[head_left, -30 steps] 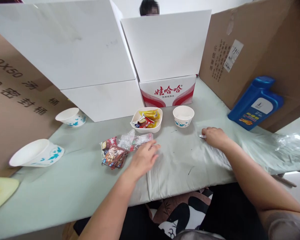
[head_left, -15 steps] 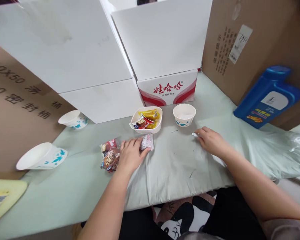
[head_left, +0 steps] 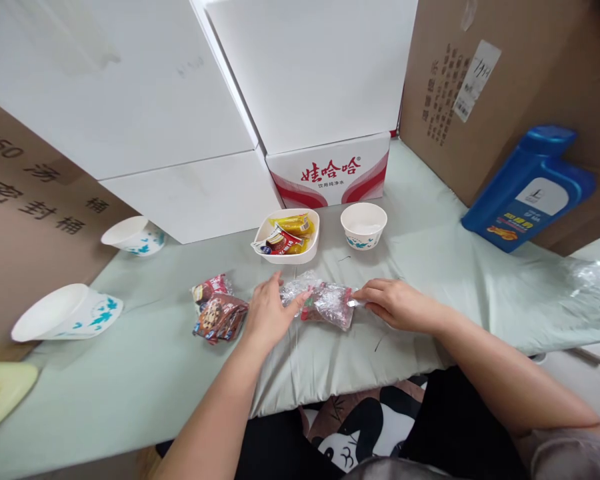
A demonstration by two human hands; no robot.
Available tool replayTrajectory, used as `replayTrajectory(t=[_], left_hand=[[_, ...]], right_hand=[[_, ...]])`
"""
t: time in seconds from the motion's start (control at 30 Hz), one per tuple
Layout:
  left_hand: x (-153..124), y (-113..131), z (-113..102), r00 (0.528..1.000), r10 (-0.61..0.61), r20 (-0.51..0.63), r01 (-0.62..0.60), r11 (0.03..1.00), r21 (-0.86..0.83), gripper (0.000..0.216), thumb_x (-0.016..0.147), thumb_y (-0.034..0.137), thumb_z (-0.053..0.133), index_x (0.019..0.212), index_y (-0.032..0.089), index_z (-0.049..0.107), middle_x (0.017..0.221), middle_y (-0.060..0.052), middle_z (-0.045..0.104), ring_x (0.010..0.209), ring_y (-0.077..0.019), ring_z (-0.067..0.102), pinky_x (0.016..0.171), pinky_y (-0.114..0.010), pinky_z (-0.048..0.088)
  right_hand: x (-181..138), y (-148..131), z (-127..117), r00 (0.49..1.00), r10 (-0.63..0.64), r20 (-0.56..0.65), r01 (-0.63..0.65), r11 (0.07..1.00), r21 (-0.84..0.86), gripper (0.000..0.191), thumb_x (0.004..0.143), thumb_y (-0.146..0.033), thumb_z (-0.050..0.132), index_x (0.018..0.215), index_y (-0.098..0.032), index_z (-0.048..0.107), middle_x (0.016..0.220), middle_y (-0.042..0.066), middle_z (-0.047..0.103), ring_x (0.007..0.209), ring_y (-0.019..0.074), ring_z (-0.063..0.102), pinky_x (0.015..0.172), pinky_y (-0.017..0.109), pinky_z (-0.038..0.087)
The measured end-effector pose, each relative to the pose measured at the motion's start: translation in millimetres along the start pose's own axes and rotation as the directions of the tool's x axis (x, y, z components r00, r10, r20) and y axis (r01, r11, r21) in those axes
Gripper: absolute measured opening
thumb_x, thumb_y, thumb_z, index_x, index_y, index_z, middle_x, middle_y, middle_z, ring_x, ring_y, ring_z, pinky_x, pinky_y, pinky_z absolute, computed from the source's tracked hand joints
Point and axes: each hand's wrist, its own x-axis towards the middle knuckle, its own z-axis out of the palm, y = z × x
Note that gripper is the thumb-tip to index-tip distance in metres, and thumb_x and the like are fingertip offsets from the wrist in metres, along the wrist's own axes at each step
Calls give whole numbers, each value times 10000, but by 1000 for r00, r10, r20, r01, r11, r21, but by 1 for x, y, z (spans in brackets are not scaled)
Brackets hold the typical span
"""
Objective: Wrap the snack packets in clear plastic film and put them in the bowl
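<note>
A pack of snacks in crinkled clear plastic wrap (head_left: 330,305), with some red and green showing, lies across the cloth between my hands. My left hand (head_left: 267,313) holds its left end, thumb over the near side and fingers behind. Pinched fingers of my right hand (head_left: 399,303) grip a small white piece of wrapper at the pack's right end; whether it is joined to the pack, I cannot tell. Left of my left hand lie several cookie packets (head_left: 220,310) in brown and red. Behind is a white bowl (head_left: 307,257) holding yellow and red snack packets.
Another white paper bowl (head_left: 364,227) with blue leaves stands at the back right. Two paper bowls (head_left: 93,317) (head_left: 137,237) lie tipped on the left. White boxes (head_left: 325,177) and a brown carton (head_left: 445,127) wall the back. A blue bottle (head_left: 527,190) leans at right.
My right hand has moved left to the wrapped pack. The pack now shows to the right of my left hand, apart from the cookie packets. The view has shifted slightly.
</note>
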Motion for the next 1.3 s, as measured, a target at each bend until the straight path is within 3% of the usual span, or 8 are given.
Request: replayTrajectory(t=[0.17, 0.27, 0.37, 0.57, 0.8, 0.93, 1.07, 1.3], left_hand=[[-9, 15, -1, 976, 219, 12, -210, 948, -241, 292, 884, 391, 579, 1087, 190, 637, 997, -75, 699, 941, -221, 647, 872, -378, 531], [-18, 34, -4, 861, 503, 66, -463, 832, -307, 310, 846, 387, 647, 1087, 193, 654, 1051, -84, 690, 1026, -235, 615, 937, -401, 514], [-23, 44, -4, 804, 589, 80, -538, 778, -324, 328, 811, 322, 689, 1103, 179, 643, 1104, -101, 676, 1059, -252, 608, 1009, -462, 473], [-24, 41, 4, 846, 530, 63, -462, 786, -411, 110, 831, 158, 611, 934, 195, 624, 1037, -68, 670, 967, -203, 639, 911, -391, 536], [-20, 32, 7, 898, 396, 189, -332, 895, -297, 682, 729, 268, 756, 1344, 226, 462, 1301, -104, 544, 898, -199, 647, 830, -374, 569], [-18, 30, 8, 885, 444, 144, -373, 858, -354, 282, 817, 183, 648, 1098, 198, 634, 1099, -62, 615, 963, -183, 639, 873, -312, 541], [-19, 31, 6, 862, 504, 63, -431, 791, -435, 235, 855, 84, 508, 1010, 192, 648, 1038, -51, 639, 1008, -162, 624, 914, -279, 506], [-2, 4, -18, 927, 289, 240, -229, 941, -248, 329, 827, 147, 470, 1114, 195, 625, 1021, -49, 655, 862, -173, 641, 794, -301, 519]], right_hand=[[0, 3, 0, 1000, 14, 10, -13, 999, -30, 331, 953, -176, 416, 1234, -175, 592, 985, 103, 657, 879, 210, 636, 768, 344, 520], [-2, 2, 1, 991, 43, -126, -49, 998, -43, 331, 967, -185, 397, 1235, -169, 590, 1013, 117, 652, 903, 212, 635, 771, 345, 526], [-1, -6, 7, 962, 19, -272, -48, 994, -100, 331, 983, -212, 399, 1264, -180, 571, 1063, 122, 636, 934, 206, 621, 774, 332, 520], [1, -23, 11, 996, 8, -87, -33, 956, -291, 318, 954, -188, 466, 1239, -199, 606, 966, 90, 632, 800, 175, 608, 686, 289, 478], [-8, 14, -13, 888, 459, -25, -421, 793, -441, 236, 920, -198, 499, 1045, -176, 699, 864, 98, 641, 845, 240, 623, 740, 348, 477], [-2, 2, -2, 950, 227, -216, -283, 917, -280, 374, 910, -389, 570, 1215, -176, 603, 1201, 168, 596, 1142, 316, 532, 928, 472, 452], [8, -28, 14, 985, -91, -149, 77, 992, -95, 690, 865, -450, 625, 1436, -154, 374, 1348, 186, 510, 1216, 289, 496, 965, 448, 457], [0, 7, 8, 899, 243, -366, -270, 963, -24, 226, 935, -174, 447, 984, -196, 667, 921, 71, 663, 828, 192, 639, 738, 312, 506]])
